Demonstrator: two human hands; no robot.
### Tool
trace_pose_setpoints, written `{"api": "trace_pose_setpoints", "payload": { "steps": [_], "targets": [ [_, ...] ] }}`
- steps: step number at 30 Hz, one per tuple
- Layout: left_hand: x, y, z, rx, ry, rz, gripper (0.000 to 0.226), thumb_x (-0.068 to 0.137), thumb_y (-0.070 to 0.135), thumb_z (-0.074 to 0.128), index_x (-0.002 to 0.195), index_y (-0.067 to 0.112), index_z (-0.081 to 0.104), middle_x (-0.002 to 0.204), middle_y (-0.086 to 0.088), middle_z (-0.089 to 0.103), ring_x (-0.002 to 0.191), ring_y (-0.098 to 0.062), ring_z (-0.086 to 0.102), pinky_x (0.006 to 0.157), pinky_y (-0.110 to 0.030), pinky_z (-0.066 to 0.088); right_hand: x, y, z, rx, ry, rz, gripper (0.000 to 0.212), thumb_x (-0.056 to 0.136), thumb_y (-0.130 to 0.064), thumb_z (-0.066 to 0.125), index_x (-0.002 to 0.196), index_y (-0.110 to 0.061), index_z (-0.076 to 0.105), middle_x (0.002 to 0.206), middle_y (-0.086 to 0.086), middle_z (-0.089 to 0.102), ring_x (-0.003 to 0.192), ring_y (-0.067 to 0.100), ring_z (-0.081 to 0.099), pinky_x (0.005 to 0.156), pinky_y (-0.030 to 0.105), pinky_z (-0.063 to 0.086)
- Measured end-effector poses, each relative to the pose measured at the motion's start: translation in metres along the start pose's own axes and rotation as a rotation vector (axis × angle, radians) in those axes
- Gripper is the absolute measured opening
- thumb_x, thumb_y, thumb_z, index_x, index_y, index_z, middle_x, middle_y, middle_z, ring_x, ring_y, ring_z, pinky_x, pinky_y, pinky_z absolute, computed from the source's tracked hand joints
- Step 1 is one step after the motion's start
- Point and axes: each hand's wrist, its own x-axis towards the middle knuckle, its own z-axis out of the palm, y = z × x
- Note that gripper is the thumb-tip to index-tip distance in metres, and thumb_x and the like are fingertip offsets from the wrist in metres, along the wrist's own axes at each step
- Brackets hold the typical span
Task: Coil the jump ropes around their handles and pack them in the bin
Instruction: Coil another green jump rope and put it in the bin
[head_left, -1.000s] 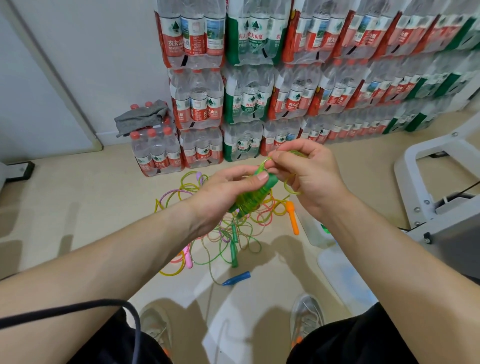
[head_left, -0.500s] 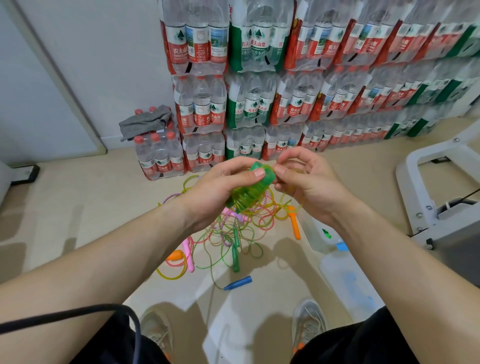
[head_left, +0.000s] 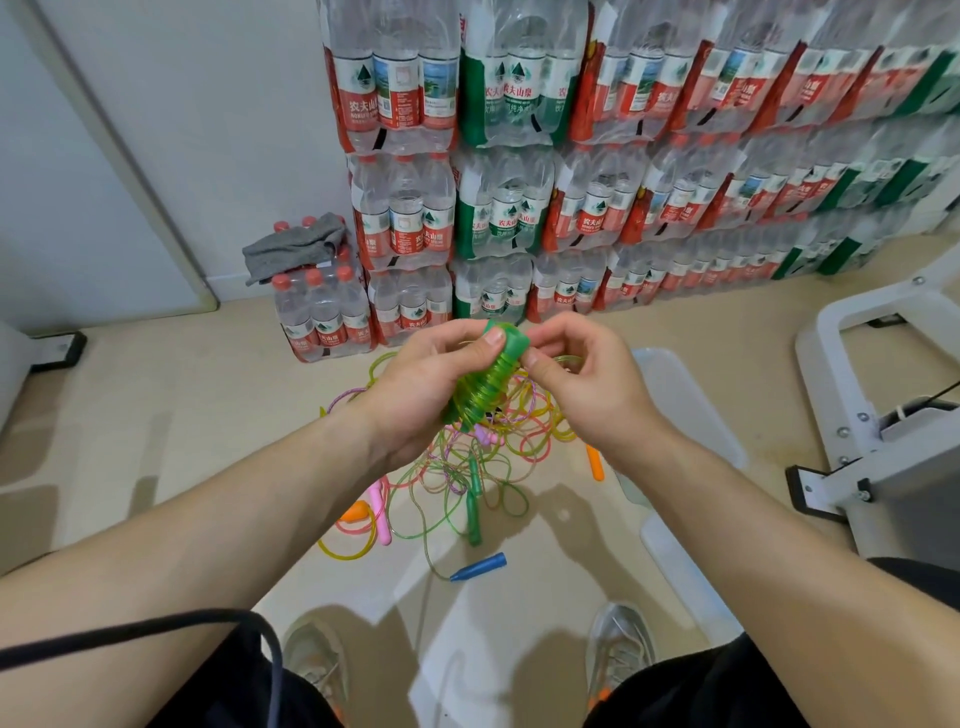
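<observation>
Now the left hand (head_left: 415, 395) grips the rope-wrapped green handles (head_left: 485, 387), which tilt up to the right. The right hand (head_left: 582, 379) pinches the loose rope end (head_left: 563, 359) beside their top. The bin (head_left: 691, 405) lies on the floor, right.

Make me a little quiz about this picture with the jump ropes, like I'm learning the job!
1. True or false: the left hand holds the green coiled jump rope.
2. What lies on top of the low bottle pack? A) a grey cloth B) a ball C) a book
3. Fill in: the blue handle lies on the ____.

Key: 1 true; 2 A; 3 floor.
</observation>
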Motion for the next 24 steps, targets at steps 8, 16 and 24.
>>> {"api": "trace_pose_setpoints", "payload": {
  "steps": [8, 16, 24],
  "targets": [
    [0.004, -0.01, -0.002, 0.05, 0.157, -0.043, 0.017, 0.096, 0.021, 0.062, 0.101, 0.01, 0.074, 0.093, -0.014, 0.066, 0.079, -0.024, 0.062, 0.071, -0.038, 0.052, -0.002, 0.008, 0.013, -0.223, 0.075, -0.038, 0.03, 0.09, -0.011, 0.068, 0.076, -0.037, 0.061, 0.072, -0.027, 0.064, 0.078, -0.001, 0.06, 0.071, 0.018, 0.047],
    [0.01, -0.017, 0.003, 0.164, 0.263, 0.023, 0.016, 0.096, 0.022, 0.065, 0.101, 0.01, 0.074, 0.091, -0.01, 0.072, 0.082, -0.017, 0.066, 0.075, -0.036, 0.053, -0.011, 0.012, 0.03, -0.144, 0.183, 0.076, 0.026, 0.093, -0.009, 0.061, 0.09, -0.035, 0.065, 0.071, -0.011, 0.059, 0.065, 0.002, 0.061, 0.064, 0.02, 0.049],
    [0.013, -0.014, 0.004, 0.309, 0.187, 0.073, 0.02, 0.097, 0.023, 0.064, 0.11, 0.009, 0.069, 0.093, -0.003, 0.071, 0.082, -0.012, 0.065, 0.07, -0.026, 0.051, 0.003, -0.001, 0.004, -0.038, -0.07, 0.202, 0.021, 0.096, -0.003, 0.055, 0.095, -0.023, 0.061, 0.085, 0.005, 0.066, 0.063, 0.02, 0.073, 0.063, 0.04, 0.061]
  ]
}}
